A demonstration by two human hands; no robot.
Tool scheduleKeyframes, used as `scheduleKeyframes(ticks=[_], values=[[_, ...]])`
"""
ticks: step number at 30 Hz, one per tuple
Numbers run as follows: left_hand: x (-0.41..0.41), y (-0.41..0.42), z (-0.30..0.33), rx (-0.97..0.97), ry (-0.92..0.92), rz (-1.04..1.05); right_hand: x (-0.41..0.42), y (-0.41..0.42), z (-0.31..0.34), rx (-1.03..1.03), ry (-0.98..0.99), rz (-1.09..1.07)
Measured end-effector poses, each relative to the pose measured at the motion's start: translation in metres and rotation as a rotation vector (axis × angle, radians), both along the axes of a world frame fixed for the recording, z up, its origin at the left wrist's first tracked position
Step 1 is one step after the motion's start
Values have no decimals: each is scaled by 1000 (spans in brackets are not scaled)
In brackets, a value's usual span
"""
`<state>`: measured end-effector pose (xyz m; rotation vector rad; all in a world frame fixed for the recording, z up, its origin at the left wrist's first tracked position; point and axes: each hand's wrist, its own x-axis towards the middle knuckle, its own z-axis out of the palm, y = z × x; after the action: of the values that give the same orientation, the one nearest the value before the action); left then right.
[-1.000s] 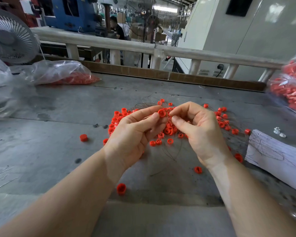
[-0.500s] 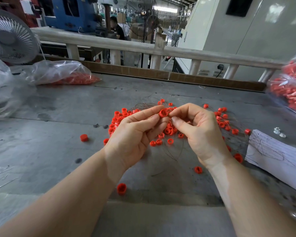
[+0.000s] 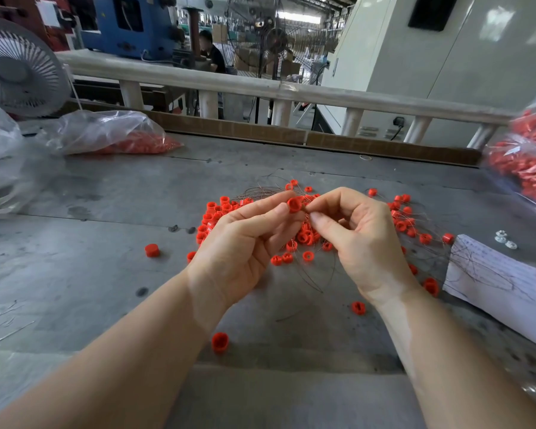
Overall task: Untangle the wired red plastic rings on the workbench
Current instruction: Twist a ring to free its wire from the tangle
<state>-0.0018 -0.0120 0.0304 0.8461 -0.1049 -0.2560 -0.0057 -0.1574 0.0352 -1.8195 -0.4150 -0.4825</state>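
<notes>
Round glossy red ring (image 3: pixel 294 205) pinched by left hand (image 3: pixel 245 243), thin wires (image 3: pixel 319 274), matte grey workbench (image 3: pixel 106 274)

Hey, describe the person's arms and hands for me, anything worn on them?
Both forearms are bare, no sleeves in view. The left hand and right hand wear no gloves, rings, watch or bands. Fingernails are short and unpainted.

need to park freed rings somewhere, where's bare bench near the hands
Bare bench lies left of the left hand, past the lone ring. Another open strip runs behind the ring tangle, before the cardboard edge. Crowded: between the right hand and the paper.
</notes>
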Motion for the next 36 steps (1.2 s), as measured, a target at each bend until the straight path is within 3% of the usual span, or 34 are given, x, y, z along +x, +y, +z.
scheduleKeyframes(ticks=[36], values=[[1,2,1,-59,-9,-55,-3,3,2,9,-53,14]])
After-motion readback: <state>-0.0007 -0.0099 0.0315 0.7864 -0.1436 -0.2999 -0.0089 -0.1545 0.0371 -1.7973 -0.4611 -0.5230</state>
